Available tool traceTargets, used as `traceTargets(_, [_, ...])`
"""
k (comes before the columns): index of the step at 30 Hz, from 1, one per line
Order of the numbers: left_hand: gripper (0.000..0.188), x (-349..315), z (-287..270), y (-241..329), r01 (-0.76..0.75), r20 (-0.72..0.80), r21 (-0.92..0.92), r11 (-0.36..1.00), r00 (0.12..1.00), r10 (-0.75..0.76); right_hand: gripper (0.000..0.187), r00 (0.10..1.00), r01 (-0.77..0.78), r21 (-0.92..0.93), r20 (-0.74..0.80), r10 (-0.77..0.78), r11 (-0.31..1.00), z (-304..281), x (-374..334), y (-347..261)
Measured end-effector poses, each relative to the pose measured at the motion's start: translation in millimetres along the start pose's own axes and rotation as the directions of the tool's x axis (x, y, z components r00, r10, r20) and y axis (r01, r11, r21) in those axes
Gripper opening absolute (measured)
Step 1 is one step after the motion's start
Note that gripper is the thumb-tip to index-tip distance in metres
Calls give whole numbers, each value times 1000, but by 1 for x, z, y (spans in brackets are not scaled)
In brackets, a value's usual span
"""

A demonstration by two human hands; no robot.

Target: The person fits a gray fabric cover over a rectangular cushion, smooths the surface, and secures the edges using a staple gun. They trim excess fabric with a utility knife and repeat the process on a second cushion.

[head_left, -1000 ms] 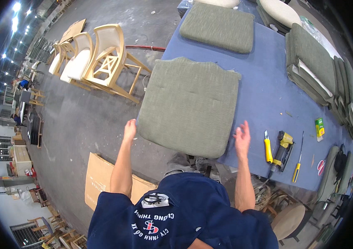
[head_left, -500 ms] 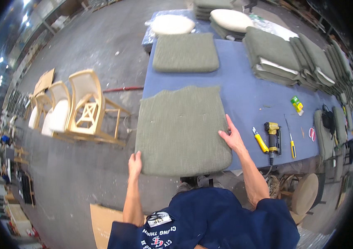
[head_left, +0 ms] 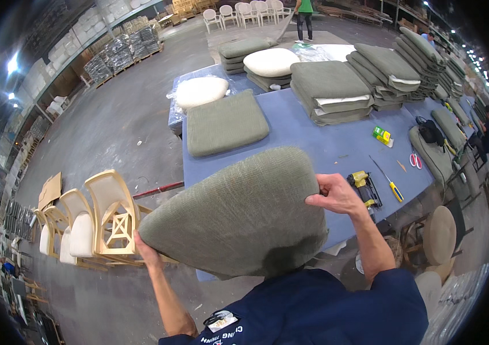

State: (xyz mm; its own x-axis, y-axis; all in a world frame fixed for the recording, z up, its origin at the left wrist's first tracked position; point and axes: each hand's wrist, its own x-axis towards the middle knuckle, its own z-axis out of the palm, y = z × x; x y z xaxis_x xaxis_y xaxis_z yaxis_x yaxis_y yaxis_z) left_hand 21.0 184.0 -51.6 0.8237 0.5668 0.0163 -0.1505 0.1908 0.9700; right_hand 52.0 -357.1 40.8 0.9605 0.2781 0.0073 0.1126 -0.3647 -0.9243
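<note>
By the flat blue table (head_left: 287,127) tilts one rounded, padded cushion (head_left: 238,207) of grey-green woven fabric. Fingers grip it — bare left hand (head_left: 149,253) at left corner, bare right hand (head_left: 340,195) at right edge.

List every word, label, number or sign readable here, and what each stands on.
Navy shirt: white lettering, upside down in this view and cut off by the lower edge; I won't copy its wording.
White tag on the shirt: too small and partly covered to read.
Green and yellow box: print too small to read.
Grey-green cushion: no lettering visible.
</note>
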Motion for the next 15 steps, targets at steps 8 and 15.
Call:
traceTargets(8, [64,30,73,-43,145,142,-162,976,982,-123,48,894,242,301,-438,-92,922,42,-14,69])
traceTargets(15, [70,124,151,-138,-316,134,369,874,949,286,59,949,187,112,-277,-150,976,-4,54,-64])
